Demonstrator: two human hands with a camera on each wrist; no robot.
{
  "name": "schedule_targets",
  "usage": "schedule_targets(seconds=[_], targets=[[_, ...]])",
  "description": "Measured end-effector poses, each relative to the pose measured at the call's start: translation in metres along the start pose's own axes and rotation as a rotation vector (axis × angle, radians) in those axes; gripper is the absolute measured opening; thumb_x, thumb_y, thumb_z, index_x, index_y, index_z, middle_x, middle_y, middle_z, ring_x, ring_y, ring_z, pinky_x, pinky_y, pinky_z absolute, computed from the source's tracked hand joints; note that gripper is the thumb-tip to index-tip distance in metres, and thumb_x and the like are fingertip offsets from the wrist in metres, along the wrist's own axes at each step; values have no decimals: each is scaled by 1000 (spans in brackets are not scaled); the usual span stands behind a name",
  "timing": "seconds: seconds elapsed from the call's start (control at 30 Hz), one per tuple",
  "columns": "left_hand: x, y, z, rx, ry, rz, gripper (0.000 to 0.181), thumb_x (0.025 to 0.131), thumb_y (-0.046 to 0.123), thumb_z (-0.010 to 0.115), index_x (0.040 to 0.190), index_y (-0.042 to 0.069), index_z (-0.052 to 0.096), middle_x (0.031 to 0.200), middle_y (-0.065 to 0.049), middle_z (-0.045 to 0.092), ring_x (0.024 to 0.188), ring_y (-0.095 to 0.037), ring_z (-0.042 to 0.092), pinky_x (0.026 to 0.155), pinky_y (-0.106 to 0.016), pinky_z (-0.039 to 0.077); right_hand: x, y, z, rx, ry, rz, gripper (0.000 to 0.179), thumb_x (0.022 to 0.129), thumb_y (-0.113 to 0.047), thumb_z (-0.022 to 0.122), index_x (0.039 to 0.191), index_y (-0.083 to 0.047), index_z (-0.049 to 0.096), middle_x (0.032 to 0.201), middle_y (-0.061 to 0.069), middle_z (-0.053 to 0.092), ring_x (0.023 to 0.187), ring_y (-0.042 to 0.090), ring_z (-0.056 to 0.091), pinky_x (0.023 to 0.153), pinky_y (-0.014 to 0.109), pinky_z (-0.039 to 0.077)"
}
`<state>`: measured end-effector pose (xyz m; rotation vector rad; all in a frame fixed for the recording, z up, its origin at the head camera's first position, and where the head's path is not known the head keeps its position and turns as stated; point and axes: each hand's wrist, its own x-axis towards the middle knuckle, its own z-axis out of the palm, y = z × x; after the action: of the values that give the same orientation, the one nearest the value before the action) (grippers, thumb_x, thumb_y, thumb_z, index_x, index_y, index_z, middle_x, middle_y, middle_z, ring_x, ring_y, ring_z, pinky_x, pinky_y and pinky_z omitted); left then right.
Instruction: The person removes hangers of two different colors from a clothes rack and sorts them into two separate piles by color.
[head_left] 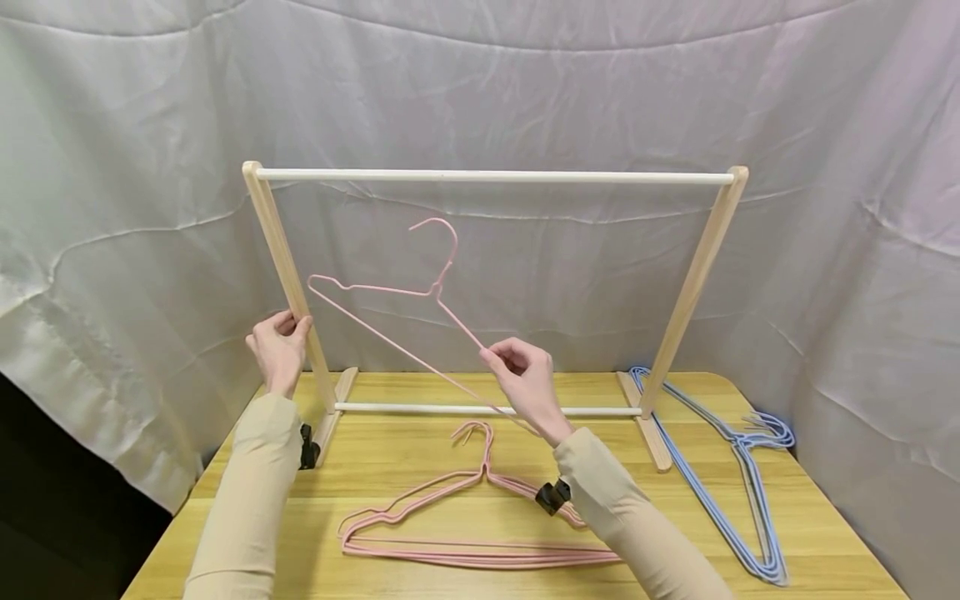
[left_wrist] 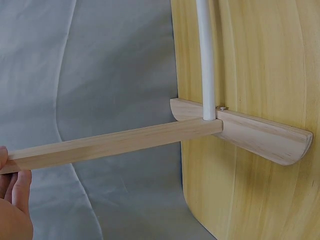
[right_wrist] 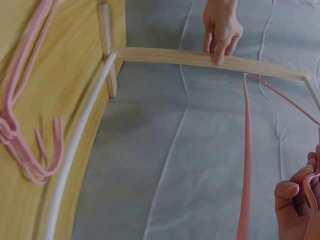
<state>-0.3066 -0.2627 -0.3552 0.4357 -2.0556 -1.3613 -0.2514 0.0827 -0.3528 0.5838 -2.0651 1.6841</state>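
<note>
A pink wire hanger [head_left: 390, 289] is held up in the air, its hook below the white top rail [head_left: 495, 176] of a small wooden rack. My right hand [head_left: 525, 379] pinches one sloping shoulder of it between thumb and fingers. My left hand [head_left: 278, 346] grips the rack's left wooden post [head_left: 281, 250] partway up; the left wrist view shows the fingers around the post [left_wrist: 115, 145] at the frame's edge. Below the right hand, a stack of pink hangers [head_left: 480, 557] lies flat on the table, partly hidden by the right forearm.
Several blue hangers [head_left: 753, 467] lie at the table's right side, touching the area by the rack's right foot [head_left: 647, 425]. A white lower rail [head_left: 480, 409] joins the posts near the table [head_left: 420, 387]. Grey curtains [head_left: 525, 100] hang behind and on both sides.
</note>
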Motion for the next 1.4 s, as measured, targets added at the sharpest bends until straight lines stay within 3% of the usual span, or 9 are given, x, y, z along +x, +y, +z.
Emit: schedule_targets(seconds=[0.37,0.47,0.7,0.93,1.13,1.3,1.4], targets=[[0,1,1,-1,3,20,32,95,20,70,121,2,72,120,-22,70,118,-24,37,102,-43,27,-21,18,-21,-25,-70,28,12,92,-9,71,86,1,73,68,3,64,56,1,47,52,17,37],[0,0,1,0,2,15,33,95,20,70,121,1,72,121,-22,70,118,-24,37,102,-43,27,-28,18,-26,-29,-102,38,11,93,-7,70,87,3,73,68,7,65,55,1,46,52,17,37],[-1,0,0,1,0,0,34,95,21,69,122,1,71,122,-23,69,123,-27,37,104,-43,29,-41,31,-33,-56,-143,59,12,92,-8,70,86,3,73,65,-2,62,54,0,46,50,19,39],[-1,0,0,-4,-3,-8,37,95,22,69,124,-1,69,124,-25,69,126,-29,36,106,-44,30,-54,39,-42,-88,-209,68,12,94,-11,70,85,-4,74,63,2,62,52,0,42,51,20,36],[-2,1,-1,0,-7,-11,37,96,22,68,124,-1,69,124,-25,69,126,-29,36,106,-44,30,-65,46,-48,-90,-281,111,12,95,-13,69,86,-7,74,62,16,59,52,0,40,51,20,35],[-2,0,-1,5,-7,-8,37,96,23,68,124,-1,69,124,-25,69,125,-29,36,105,-44,30,-73,52,-51,-112,-322,161,13,94,-14,70,85,-6,74,61,6,58,52,0,42,49,19,36],[-1,0,0,2,-9,-6,37,96,22,68,124,-1,69,123,-25,69,126,-29,36,105,-45,29,-78,56,-52,-121,-353,169,14,94,-14,70,83,-6,73,60,9,57,51,-1,43,47,19,36]])
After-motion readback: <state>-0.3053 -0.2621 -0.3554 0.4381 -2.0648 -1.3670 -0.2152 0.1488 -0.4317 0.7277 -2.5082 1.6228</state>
